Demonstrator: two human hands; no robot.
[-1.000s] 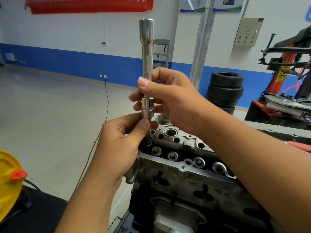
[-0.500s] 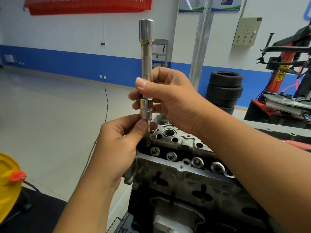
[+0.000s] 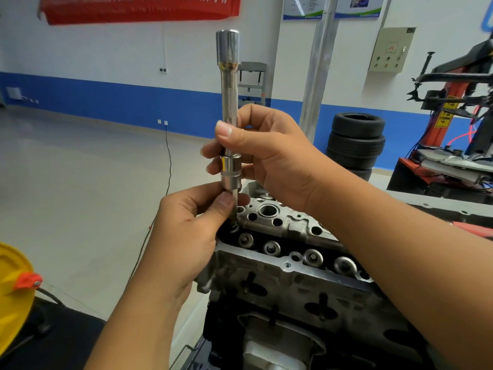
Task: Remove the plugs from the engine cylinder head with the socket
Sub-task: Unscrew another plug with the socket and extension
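The socket stands upright on its extension over the near-left plug of the cylinder head, pinched by the right hand; the thin bit is pinched below by the left hand. If it's tilted, the plug could easily get rounded off.

White wall, blue band, seemingly tiled floor.

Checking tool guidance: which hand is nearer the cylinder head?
Left. The left hand pinches the thin bit just below the socket, right at the cylinder head corner. The right hand grips the extension bar higher, above the head.
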